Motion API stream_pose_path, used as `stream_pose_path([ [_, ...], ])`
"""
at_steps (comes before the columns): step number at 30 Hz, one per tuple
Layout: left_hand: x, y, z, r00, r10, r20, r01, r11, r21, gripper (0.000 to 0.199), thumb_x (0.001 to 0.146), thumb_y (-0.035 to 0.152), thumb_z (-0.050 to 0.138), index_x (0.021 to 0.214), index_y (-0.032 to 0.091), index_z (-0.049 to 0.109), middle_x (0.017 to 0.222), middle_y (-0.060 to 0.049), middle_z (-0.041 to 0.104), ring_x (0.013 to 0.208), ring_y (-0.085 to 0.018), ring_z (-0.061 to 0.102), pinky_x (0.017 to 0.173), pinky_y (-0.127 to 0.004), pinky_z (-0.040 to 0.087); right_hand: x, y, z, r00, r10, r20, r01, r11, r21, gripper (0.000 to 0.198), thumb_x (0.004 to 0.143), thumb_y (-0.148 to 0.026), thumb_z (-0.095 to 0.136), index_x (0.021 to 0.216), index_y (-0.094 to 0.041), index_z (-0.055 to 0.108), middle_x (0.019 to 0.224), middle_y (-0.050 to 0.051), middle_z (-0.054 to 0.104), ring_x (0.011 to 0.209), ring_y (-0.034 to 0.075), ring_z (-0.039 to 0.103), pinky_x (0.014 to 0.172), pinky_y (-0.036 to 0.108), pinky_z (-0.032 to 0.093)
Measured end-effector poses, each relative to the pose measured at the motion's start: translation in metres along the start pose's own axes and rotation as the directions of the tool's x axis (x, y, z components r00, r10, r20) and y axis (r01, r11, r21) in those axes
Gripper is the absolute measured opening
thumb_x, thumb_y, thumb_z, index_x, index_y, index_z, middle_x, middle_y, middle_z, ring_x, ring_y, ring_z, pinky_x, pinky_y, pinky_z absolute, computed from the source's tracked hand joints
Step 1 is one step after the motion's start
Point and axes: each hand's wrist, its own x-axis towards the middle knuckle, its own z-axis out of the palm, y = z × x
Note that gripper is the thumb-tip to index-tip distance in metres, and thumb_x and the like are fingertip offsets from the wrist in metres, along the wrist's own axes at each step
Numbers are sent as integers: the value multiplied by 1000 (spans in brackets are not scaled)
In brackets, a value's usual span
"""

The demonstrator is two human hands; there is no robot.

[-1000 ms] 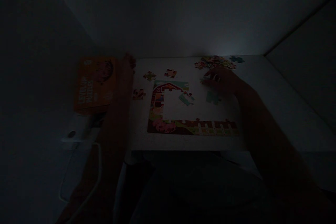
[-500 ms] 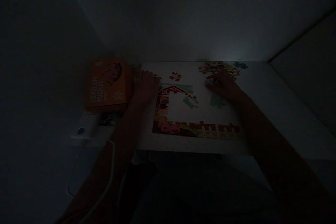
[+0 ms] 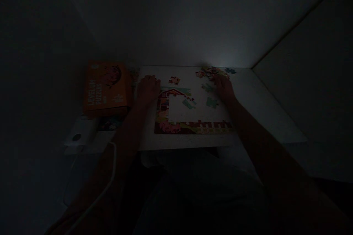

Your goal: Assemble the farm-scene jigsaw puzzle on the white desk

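A partly joined jigsaw puzzle lies on the white table, showing a red barn, a pink animal and a fence around a bare middle. My left hand rests palm down by its top left corner, fingers lying on the table. At the front edge of a heap of loose puzzle pieces, my right hand reaches in with bent fingers; darkness hides the fingertips' exact contact. A pale green puzzle piece lies just left of that hand. Another green piece sits below it.
An orange puzzle box stands at the left, beside a white device with a cable. A single pink-red piece lies above the puzzle, and a teal piece right of the heap. A wall rises behind the table.
My right hand has left the pale green piece on the table and shifted right and away to the heap. My left hand stays put. The whole view has swung slightly.
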Motion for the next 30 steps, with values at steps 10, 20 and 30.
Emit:
stream_pose_path([
  [10,5,5,12,993,-55,-105,46,996,-81,52,113,47,50,143,18,81,155,-22,75,146,-41,66,127,-60,50,-28,-8,2,993,114,-2,-110,959,-262,67,94,-86,77,122,-26,83,149,22,75,146,47,66,124,74,50],
  [20,11,16,29,988,122,-91,-138,973,-187,41,117,50,68,145,23,79,161,-11,70,152,-34,51,131,-51,34,-24,11,-1,991,137,-2,-137,991,12,64,81,-79,95,119,-28,88,117,9,87,99,30,77,105,53,63],
  [30,15,13,33,953,297,-67,-304,938,-167,45,111,50,72,146,25,84,154,-15,78,149,-41,65,132,-60,42,-24,11,2,992,50,-116,-25,978,207,76,87,-97,76,119,-28,88,125,10,88,95,27,76,84,44,63],
])
